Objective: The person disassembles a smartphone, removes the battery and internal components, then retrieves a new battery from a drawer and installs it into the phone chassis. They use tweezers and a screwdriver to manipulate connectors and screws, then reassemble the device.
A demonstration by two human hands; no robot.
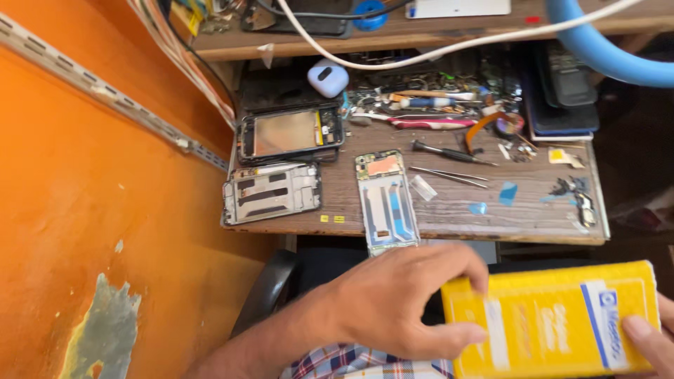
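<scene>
Yellow flat box (554,319) held below the workbench's (491,210) front edge, off the bench: left hand (393,302) clamps its left end, right hand (649,340) has a thumb on its right end, rest out of frame. On the bench: phone frame (386,203) overhanging the front edge, two opened phone bodies (281,165) at the left edge, tweezers (449,175) and screwdriver (449,151) mid-bench.

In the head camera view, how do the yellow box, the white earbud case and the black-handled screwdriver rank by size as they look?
1. Yellow box, held by both hands; it is nearest the camera, so it looks extra big.
2. Black-handled screwdriver, long but thin.
3. White earbud case, smallest, though farthest back on the wooden table.
</scene>
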